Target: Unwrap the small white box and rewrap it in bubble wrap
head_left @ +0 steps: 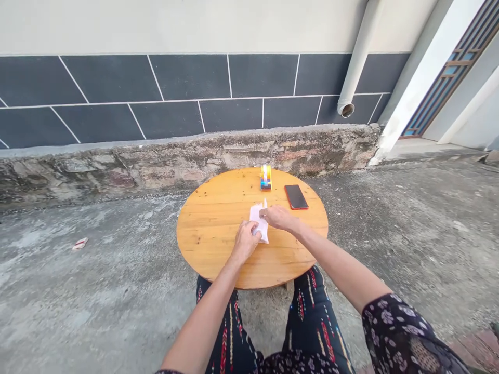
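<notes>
A folded piece of white paper lies near the middle of the round wooden table. My left hand grips its near left edge, the fingers bent over it and the thumb close to its lower end. At the paper's right side my right hand has its fingers closed on the edge, where a narrow strip of paper stands up. My fingers partly cover the paper. Beyond it, near the far rim, stands a small yellow and blue tape dispenser with a roll on it.
A phone with a red case lies on the table's right side. Behind the table runs a rough stone wall base with a white drainpipe at the right. A crumpled wrapper lies on the concrete ground at the left.
</notes>
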A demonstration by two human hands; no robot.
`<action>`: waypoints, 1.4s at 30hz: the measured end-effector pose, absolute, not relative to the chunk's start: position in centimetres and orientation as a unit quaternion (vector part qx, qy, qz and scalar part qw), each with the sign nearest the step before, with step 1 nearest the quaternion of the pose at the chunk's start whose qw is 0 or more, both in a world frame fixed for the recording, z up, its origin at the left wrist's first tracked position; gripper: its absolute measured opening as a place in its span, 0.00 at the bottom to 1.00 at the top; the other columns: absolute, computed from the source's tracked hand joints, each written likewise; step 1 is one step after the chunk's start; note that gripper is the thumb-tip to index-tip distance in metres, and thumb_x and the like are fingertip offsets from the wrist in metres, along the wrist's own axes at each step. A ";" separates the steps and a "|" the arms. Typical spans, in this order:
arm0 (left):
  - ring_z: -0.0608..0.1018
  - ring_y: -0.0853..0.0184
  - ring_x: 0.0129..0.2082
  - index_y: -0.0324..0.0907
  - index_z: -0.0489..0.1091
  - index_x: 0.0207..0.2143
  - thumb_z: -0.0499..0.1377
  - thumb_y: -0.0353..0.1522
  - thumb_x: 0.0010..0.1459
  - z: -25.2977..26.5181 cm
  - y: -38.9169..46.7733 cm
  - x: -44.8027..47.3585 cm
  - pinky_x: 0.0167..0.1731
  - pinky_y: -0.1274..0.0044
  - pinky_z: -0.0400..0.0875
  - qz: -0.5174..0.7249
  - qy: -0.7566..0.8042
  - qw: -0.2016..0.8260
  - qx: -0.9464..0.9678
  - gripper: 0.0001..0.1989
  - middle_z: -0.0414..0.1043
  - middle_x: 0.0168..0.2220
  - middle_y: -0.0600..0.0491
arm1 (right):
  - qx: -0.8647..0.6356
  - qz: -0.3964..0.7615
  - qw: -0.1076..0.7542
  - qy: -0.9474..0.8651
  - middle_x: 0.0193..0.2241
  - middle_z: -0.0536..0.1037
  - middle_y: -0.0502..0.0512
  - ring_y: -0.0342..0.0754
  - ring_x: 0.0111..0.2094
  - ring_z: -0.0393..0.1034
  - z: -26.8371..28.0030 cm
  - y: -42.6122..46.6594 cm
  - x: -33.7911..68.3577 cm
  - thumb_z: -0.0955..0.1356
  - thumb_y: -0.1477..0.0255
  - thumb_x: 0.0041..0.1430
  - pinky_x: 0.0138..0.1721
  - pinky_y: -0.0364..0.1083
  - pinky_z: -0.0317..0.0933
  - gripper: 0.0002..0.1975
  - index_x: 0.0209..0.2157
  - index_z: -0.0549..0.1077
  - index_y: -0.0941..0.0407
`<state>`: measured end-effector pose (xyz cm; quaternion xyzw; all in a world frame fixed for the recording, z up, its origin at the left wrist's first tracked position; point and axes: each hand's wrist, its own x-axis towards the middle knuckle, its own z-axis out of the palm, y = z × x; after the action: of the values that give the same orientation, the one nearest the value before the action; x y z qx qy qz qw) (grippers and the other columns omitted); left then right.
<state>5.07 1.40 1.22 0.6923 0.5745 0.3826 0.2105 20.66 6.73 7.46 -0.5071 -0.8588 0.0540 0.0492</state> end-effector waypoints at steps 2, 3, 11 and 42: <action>0.71 0.66 0.33 0.39 0.74 0.35 0.57 0.27 0.48 1.5 1.5 5.1 0.36 0.75 0.67 0.371 0.577 0.209 0.698 0.11 0.67 0.31 0.52 | -0.502 0.039 0.024 -0.864 0.37 0.80 0.61 0.53 0.40 0.74 7.6 7.0 20.4 0.60 0.75 0.61 0.38 0.45 0.58 0.14 0.42 0.76 0.55; 0.71 0.66 0.33 0.39 0.74 0.35 0.57 0.27 0.48 1.7 1.4 5.1 0.37 0.75 0.67 0.366 0.577 0.208 0.700 0.10 0.67 0.31 0.52 | -0.500 0.031 0.015 -0.865 0.37 0.80 0.61 0.53 0.40 0.74 7.6 7.0 20.4 0.60 0.74 0.62 0.38 0.45 0.57 0.14 0.42 0.76 0.56; 0.72 0.61 0.38 0.40 0.73 0.35 0.56 0.27 0.49 2.2 0.9 5.2 0.41 0.72 0.66 0.347 0.577 0.204 0.711 0.10 0.68 0.34 0.49 | -0.465 0.011 -0.024 -0.885 0.36 0.80 0.60 0.51 0.40 0.73 7.8 7.4 19.4 0.61 0.76 0.62 0.37 0.44 0.55 0.12 0.39 0.76 0.55; 0.73 0.60 0.48 0.43 0.76 0.37 0.55 0.24 0.48 2.8 1.8 4.5 0.49 0.71 0.67 0.298 0.539 0.208 0.760 0.15 0.72 0.46 0.49 | -0.414 0.010 0.019 -0.910 0.39 0.79 0.56 0.48 0.35 0.73 5.9 9.5 21.0 0.61 0.78 0.62 0.37 0.44 0.57 0.18 0.51 0.72 0.50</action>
<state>4.46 1.82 2.83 0.7596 0.5393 0.2979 0.2083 20.99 9.47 5.86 -0.4137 -0.9102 0.0102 0.0186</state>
